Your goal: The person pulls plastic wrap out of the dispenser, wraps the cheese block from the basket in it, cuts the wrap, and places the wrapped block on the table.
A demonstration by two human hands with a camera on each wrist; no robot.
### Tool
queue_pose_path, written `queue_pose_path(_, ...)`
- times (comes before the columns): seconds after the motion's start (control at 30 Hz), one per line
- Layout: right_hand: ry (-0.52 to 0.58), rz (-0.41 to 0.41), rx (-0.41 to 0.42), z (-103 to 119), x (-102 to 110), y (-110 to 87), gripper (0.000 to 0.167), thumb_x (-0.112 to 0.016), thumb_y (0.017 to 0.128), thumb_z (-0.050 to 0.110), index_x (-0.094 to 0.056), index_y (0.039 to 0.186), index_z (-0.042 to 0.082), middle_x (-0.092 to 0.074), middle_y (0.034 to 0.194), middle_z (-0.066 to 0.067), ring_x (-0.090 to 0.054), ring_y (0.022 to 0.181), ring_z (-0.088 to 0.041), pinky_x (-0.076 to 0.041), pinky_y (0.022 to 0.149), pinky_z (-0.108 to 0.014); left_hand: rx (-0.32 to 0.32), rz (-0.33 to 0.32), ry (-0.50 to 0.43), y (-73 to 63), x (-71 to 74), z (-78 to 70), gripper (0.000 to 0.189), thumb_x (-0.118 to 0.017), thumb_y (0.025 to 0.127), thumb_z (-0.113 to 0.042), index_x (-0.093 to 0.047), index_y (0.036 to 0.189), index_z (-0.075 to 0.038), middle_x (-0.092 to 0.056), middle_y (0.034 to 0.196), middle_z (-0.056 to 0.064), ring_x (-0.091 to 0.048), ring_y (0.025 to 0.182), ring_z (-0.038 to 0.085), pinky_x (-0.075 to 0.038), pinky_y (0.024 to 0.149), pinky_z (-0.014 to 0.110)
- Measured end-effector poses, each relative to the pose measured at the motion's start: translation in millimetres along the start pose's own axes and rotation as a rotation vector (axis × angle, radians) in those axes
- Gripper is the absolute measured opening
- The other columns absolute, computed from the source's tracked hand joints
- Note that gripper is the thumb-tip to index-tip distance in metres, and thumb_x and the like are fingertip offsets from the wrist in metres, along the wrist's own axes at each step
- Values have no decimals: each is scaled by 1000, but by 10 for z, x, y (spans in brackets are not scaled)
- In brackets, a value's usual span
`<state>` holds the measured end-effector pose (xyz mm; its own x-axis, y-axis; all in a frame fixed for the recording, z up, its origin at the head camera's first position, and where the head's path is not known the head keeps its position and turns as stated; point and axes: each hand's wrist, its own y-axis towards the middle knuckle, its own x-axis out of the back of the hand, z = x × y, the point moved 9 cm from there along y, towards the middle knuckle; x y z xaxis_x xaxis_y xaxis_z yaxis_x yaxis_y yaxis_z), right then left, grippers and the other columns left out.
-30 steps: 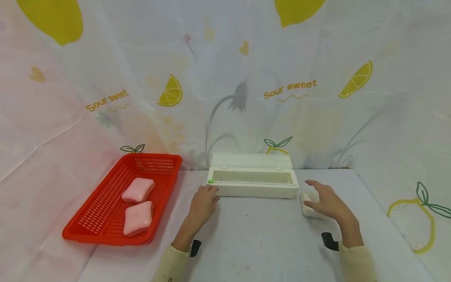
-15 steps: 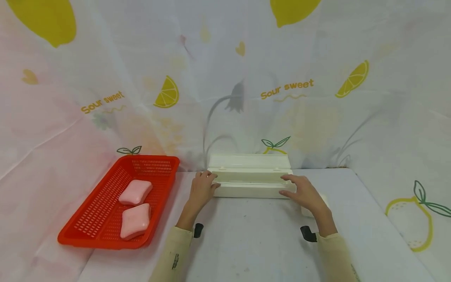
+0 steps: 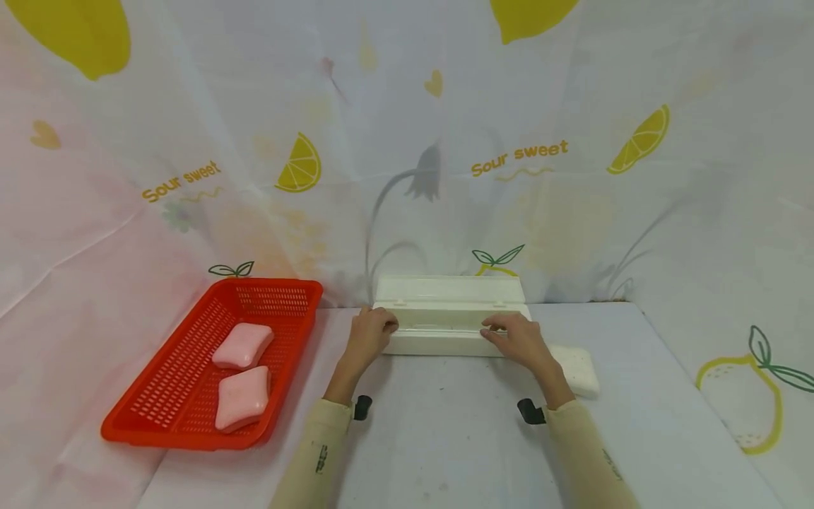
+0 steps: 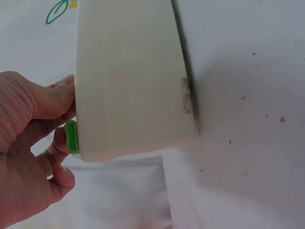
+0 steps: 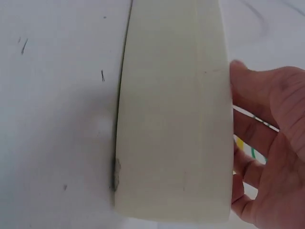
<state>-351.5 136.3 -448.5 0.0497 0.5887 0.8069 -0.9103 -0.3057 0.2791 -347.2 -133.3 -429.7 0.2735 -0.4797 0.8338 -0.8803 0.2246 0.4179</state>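
Note:
A long white box with its hinged lid raised stands against the back cloth; it looks like a cling film dispenser. My left hand bends its fingers over the front rim at the left end. In the left wrist view its thumb touches the rim, and a finger meets a green slider. My right hand has thumb and fingers at the rim's right part, fingers curled behind it in the right wrist view. Whether either hand pinches clear film there cannot be seen. A white block lies beside my right wrist.
On the left stands a red plastic basket, holding a pink soap-like block and a second pink block. A lemon-print cloth hangs behind and around the white table.
My right hand has moved left from beside the white block to the box's rim, then further inward. My left hand has shifted up onto the rim, and both hands' fingers have drawn closer together.

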Motion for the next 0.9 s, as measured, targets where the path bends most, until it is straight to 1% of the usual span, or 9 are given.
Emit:
queue_pose_path(0.1,32,-8,-36,-23,-15,31,10,-70,92,19,-76,96,12,-71,93,0,-63,95,-28,-37,83,-56,5,5,0,9,-24,8,5,-76,83,-4,-75,85,-9,-69,84,3,-54,80,27,-43,68,45)
queue_pose_path(0.17,46,-7,-44,-22,-22,48,7,-69,92,16,-75,92,11,-70,90,0,-63,90,-25,-41,83,-54,14,15,10,11,-43,15,5,-74,84,-4,-74,86,-9,-69,84,4,-55,81,27,-43,69,45)
queue_pose_path(0.23,51,-7,-50,-17,-25,65,7,-68,92,13,-73,90,9,-68,86,-1,-61,84,-23,-45,80,-49,26,25,20,19,-67,29,5,-71,87,-4,-72,87,-9,-68,86,5,-55,82,28,-43,71,45)
queue_pose_path(0.3,45,-4,-49,-13,-39,86,8,-67,93,11,-72,90,7,-66,82,-1,-57,78,-20,-48,74,-43,33,35,24,26,-86,39,4,-70,89,-6,-71,86,-8,-68,86,6,-55,83,28,-43,72,45)
queue_pose_path(0.4,35,-8,-68,-29,-53,108,7,-65,94,9,-71,91,5,-63,78,-1,-53,71,-18,-47,68,-39,34,55,5,34,-113,43,4,-71,90,-12,-73,88,-9,-68,88,6,-53,83,27,-41,71,44)
queue_pose_path(0.5,7,-33,-79,-32,-58,122,6,-65,94,8,-69,92,4,-63,78,-1,-53,70,-17,-47,66,-38,30,73,-42,32,-131,50,7,-74,88,-18,-75,89,-11,-67,89,2,-50,81,23,-38,69,41)
queue_pose_path(0.6,-7,-65,-75,-18,-41,127,6,-64,95,8,-67,93,4,-64,79,-4,-54,69,-18,-47,66,-39,24,65,-77,36,-135,49,6,-77,85,-18,-76,87,-12,-66,87,0,-50,82,22,-36,69,40)
queue_pose_path(0.7,-4,-78,-70,-7,-39,132,7,-63,96,9,-66,93,3,-64,80,-5,-54,69,-19,-47,65,-40,22,46,-67,42,-141,49,5,-76,86,-16,-76,85,-11,-66,86,-1,-51,82,23,-38,69,41)
queue_pose_path(0.9,16,-67,-111,-40,-73,152,11,-60,99,12,-64,96,3,-63,83,-6,-54,71,-20,-48,66,-40,35,19,-4,40,-165,58,6,-71,91,-15,-73,87,-12,-65,88,1,-51,81,23,-38,68,39)
